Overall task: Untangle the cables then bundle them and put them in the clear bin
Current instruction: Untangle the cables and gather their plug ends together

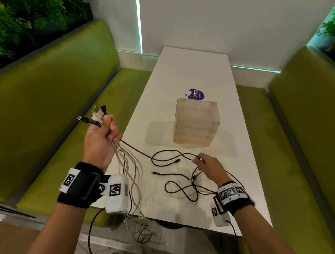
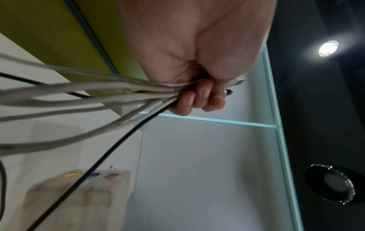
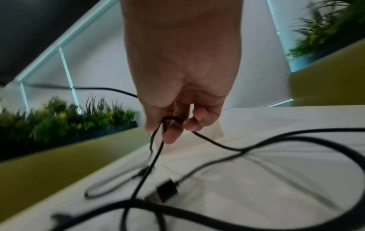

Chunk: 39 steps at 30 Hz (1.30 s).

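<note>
Left hand (image 1: pixel 99 140) raised over the left edge of the bench (image 1: pixel 244 169), fingers (image 2: pixel 199 100) curled tight round a bunch of cables. Bunch is mostly pale grey cables (image 1: pixel 130 163), round and thin, plus black ones; connector ends (image 1: pixel 97 114) fan out above the fist, pale and black plugs mixed. Grey strands hang down past the near bench edge and end in a loose tangle below it.

Black cable (image 1: pixel 140 150) runs from the fist rightward across the bench to the right hand (image 1: pixel 211 168). Right fingers (image 3: pixel 170 132) pinch a bend of it just above the surface; other fingers loosely curled. More black cable (image 1: pixel 180 191) lies in slack crossing loops on the near half of the bench, with a black plug (image 3: pixel 168 189) among them.

Clear bin (image 1: pixel 197 123) stands mid-bench, far of the loops, well apart from both hands. Frosted, boxy walls. Purple round sticker (image 1: pixel 196 94) on the bench just beyond it.
</note>
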Each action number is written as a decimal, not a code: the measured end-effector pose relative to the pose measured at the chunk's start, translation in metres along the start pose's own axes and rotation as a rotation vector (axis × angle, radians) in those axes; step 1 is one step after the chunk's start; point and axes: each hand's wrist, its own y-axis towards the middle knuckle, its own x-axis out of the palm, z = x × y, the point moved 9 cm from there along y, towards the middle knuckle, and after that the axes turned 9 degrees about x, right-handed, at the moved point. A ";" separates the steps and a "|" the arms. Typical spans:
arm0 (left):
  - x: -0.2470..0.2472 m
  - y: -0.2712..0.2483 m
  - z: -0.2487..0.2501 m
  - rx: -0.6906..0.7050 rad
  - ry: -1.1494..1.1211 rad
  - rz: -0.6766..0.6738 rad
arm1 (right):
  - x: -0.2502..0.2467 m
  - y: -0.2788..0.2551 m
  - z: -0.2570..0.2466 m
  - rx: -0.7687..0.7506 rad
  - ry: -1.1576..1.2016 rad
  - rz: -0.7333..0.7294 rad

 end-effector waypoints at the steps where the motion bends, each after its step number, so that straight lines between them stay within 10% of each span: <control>1: -0.001 -0.001 -0.009 -0.023 0.030 0.006 | -0.007 -0.002 -0.005 -0.010 0.047 0.017; 8: 0.029 -0.043 -0.086 -0.224 0.567 -0.197 | -0.028 -0.030 -0.073 -0.198 0.140 0.094; 14: 0.090 -0.073 -0.105 -0.228 0.587 -0.442 | -0.029 -0.054 -0.114 -0.277 -0.172 0.176; 27: 0.026 -0.019 -0.017 -0.020 0.229 -0.027 | 0.004 0.000 0.000 0.113 -0.181 0.016; 39: 0.049 -0.054 -0.077 -0.159 0.664 -0.259 | -0.027 -0.055 -0.107 -0.416 -0.095 0.240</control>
